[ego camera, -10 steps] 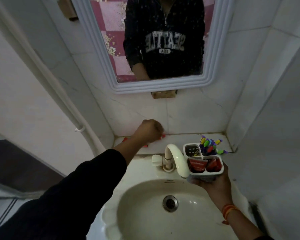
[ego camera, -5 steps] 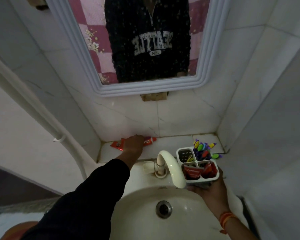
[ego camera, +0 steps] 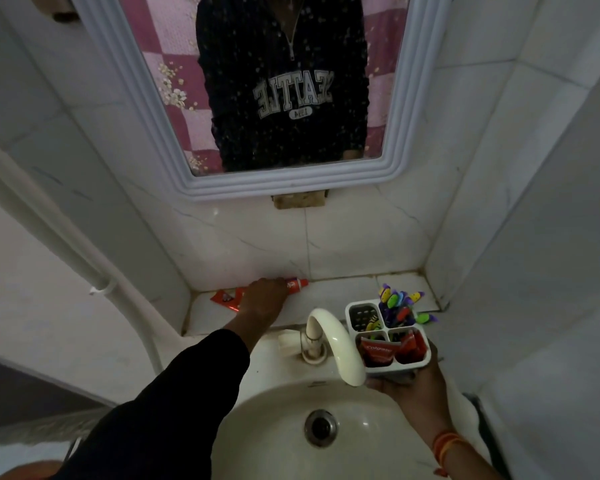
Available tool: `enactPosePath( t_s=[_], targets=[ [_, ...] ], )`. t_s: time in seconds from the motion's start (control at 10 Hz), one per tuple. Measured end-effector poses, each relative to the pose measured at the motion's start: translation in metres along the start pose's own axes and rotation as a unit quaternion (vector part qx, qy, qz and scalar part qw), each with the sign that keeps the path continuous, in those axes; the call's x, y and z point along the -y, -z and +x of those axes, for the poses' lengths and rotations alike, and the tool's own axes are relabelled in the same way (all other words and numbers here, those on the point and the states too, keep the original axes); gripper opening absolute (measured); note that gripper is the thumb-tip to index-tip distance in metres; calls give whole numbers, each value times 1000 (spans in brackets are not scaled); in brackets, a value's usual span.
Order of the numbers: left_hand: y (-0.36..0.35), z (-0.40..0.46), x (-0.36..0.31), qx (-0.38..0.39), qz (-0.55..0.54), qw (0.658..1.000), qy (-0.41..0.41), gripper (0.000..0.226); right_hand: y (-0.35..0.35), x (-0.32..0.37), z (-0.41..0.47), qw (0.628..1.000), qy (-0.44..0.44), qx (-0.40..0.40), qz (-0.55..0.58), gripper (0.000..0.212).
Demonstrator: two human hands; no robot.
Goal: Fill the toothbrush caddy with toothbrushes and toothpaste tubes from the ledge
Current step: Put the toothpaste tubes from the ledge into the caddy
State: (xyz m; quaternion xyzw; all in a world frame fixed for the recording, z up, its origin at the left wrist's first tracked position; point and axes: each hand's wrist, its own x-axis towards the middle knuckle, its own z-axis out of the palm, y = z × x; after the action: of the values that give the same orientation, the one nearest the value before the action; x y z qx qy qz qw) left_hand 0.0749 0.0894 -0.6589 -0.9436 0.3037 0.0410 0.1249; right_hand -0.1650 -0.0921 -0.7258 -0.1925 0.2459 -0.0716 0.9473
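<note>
Tiled ledge (ego camera: 343, 289) above sink (ego camera: 274, 427): left hand (ego camera: 262, 299) has shifted along it onto the red toothpaste tube (ego camera: 293, 284), fingers closing over its middle. Right hand (ego camera: 412, 382) cups the nearly full caddy (ego camera: 388, 334) from below. Pickup imminent.

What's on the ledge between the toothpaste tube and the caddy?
Head view: nothing. The ledge is bare tile from the toothpaste tube under the left hand to the caddy held by the right hand.

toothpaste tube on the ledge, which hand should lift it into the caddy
Left. The left hand already rests on the toothpaste tube on the ledge, while the right hand is busy holding the caddy over the sink.
</note>
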Motion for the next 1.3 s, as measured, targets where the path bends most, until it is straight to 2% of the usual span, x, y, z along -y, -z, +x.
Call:
enactPosePath(
  t_s=[0.1,0.2,0.3,0.4,0.5,0.6,0.7,0.8,0.9,1.0,1.1,1.2,1.3],
  targets=[
    [9,1,3,-21,28,999,-25,30,-4,-2,-6,991,63,-31,-111,116],
    [34,3,0,-17,-8,998,-52,26,-9,-3,-12,973,119,-65,-186,106],
    [81,-4,-15,7,-43,995,-94,29,-9,-5,-15,969,144,-60,-189,47],
    [134,-17,-30,7,-111,990,-88,45,-4,-5,-12,962,150,-76,-217,53],
    [178,-28,-44,10,-139,983,-121,44,-10,-7,-20,945,173,-76,-265,74],
    [193,-37,-71,10,-119,978,-172,30,-8,-5,-18,941,144,-93,-293,84],
    [179,-44,-101,24,-78,978,-194,31,3,-7,-10,959,148,-83,-226,61],
    [167,-41,-107,60,-133,972,-186,28,-5,-3,-10,974,87,-69,-198,92],
    [165,-36,-95,134,-284,939,-139,32,-4,-5,-11,959,118,-93,-240,91],
    [159,-34,-76,116,-353,924,-90,39,1,-7,-10,942,144,-108,-283,70],
    [142,-25,-44,93,-328,940,-27,27,0,-3,-8,976,86,-61,-189,92],
    [89,-7,4,133,-159,978,14,24,2,-1,-5,964,102,-46,-243,107],
    [41,-7,39,174,-68,982,-6,48,4,-2,1,957,65,-30,-280,108]
  ],
)
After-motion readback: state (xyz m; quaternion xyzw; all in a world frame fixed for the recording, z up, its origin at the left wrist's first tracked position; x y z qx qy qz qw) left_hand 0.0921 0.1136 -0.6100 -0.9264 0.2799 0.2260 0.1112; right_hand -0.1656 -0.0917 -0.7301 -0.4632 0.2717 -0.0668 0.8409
